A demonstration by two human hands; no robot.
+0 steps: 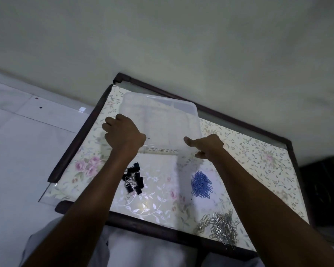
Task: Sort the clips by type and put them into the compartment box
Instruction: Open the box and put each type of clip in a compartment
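A clear plastic compartment box [160, 116] lies at the far middle of the table, its lid tilted up. My left hand [123, 134] grips the box's near left edge with curled fingers. My right hand [205, 146] pinches the near right corner of the lid, thumb pointing left. Nearer to me lie three heaps: black binder clips [133, 179] under my left forearm, blue paper clips [201, 185] in the middle, and silver paper clips [221, 226] at the near right edge.
The table [258, 162] has a floral cover under glass and a dark wooden frame. It stands against a pale wall. White floor tiles lie to the left, and a dark object [325, 191] stands to the right.
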